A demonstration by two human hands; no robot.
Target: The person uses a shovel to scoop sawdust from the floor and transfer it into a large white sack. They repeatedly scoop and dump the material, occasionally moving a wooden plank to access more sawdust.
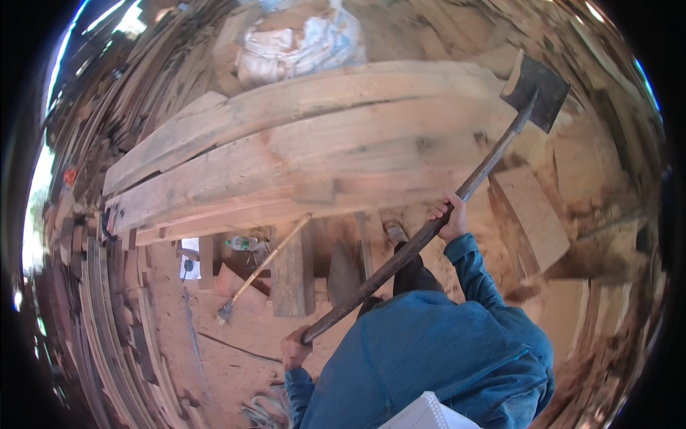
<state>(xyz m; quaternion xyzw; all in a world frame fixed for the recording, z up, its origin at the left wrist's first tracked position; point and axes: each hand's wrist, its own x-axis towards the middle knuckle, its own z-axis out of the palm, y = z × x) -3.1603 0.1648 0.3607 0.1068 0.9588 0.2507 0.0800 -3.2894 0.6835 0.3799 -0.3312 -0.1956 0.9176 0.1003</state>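
Stack of long wooden planks (300, 143), lying across the upper view. Long-handled hoe (429, 229), slanting over the planks, its dark blade (539, 89) raised at the upper right. Right hand (450, 218) wrapped closed around mid-handle. Left hand (294, 350) clenched round the handle's lower end.

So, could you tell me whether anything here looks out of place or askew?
Little stands out. The planks lie unevenly stacked, edges stepped. Under them a plastic bottle lies on its side in the dirt beside a leaning stick. Both hands, left and right, hold the axe.
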